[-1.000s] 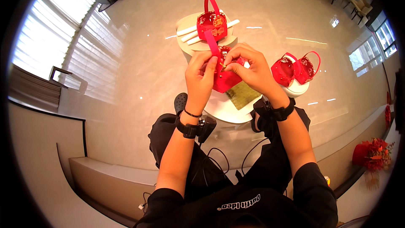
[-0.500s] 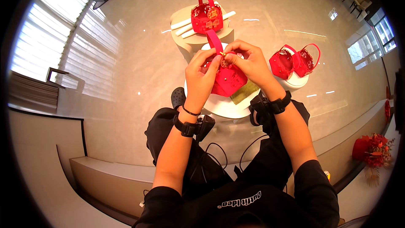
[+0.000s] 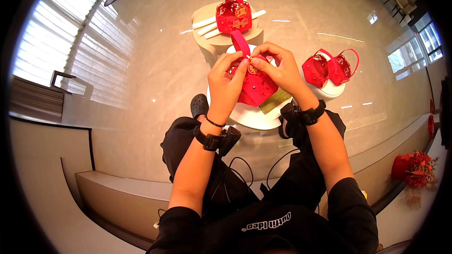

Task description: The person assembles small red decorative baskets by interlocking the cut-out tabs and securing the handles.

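A red felt basket (image 3: 258,90) with an upright strap handle stands or hangs just over the small round white table (image 3: 249,117). Both hands meet at its rim. My left hand (image 3: 225,79) is closed, thumb and forefinger pinched at the foot of the handle. From the other side my right hand (image 3: 282,69) pinches beside it, at the top of a round gold-and-red tag (image 3: 253,68) that hangs on the basket's side. The tiny piece between the fingertips is mostly hidden. Under the basket lies a flat green sheet (image 3: 275,102).
Behind stands a beige round table (image 3: 207,13) with white rolls (image 3: 205,22) and a finished-looking red basket (image 3: 234,17) on it. Two more red baskets (image 3: 316,69) sit on a white stool (image 3: 332,91) at right. Black cables (image 3: 249,169) run between my legs.
The fingers have shifted only slightly at the rim. The basket and tag have turned or tilted a little; both hands keep their pinch. The view has moved slightly.
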`<act>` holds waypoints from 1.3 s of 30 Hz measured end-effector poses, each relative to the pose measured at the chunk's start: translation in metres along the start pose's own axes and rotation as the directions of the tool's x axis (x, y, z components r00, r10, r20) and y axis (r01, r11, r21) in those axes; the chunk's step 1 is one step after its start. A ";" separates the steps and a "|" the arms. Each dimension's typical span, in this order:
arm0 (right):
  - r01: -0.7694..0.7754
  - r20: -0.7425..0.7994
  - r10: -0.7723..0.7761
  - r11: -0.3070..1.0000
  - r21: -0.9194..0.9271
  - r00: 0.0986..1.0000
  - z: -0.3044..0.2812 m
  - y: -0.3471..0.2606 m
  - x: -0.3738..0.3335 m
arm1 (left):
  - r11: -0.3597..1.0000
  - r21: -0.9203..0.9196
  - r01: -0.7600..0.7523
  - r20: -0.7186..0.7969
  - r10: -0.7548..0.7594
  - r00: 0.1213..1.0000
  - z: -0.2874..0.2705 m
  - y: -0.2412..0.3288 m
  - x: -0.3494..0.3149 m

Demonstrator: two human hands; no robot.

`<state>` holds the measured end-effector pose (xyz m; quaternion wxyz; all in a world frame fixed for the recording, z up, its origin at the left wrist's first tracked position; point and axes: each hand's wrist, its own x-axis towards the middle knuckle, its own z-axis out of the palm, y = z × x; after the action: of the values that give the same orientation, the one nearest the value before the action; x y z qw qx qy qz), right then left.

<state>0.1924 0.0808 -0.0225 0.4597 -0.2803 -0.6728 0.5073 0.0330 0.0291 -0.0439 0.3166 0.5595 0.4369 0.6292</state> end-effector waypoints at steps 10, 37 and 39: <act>0.220 0.018 -0.231 0.896 -0.385 0.973 -0.001 -0.005 0.001 | 1.000 0.011 -0.004 -0.029 0.004 1.000 0.004 0.000 0.001; -0.141 -0.219 0.123 0.987 -0.071 0.968 0.006 0.000 -0.003 | 0.920 -0.336 0.201 0.048 -0.196 0.979 -0.004 -0.005 0.003; -0.202 -0.212 0.193 0.979 -0.020 0.958 0.008 -0.003 -0.005 | 0.883 -0.411 0.227 0.046 -0.228 0.973 -0.003 -0.003 0.003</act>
<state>0.1877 0.0721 -0.0219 0.4688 -0.4076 -0.5998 0.5043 0.0288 0.0323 -0.0450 0.4986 0.4235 0.3569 0.6668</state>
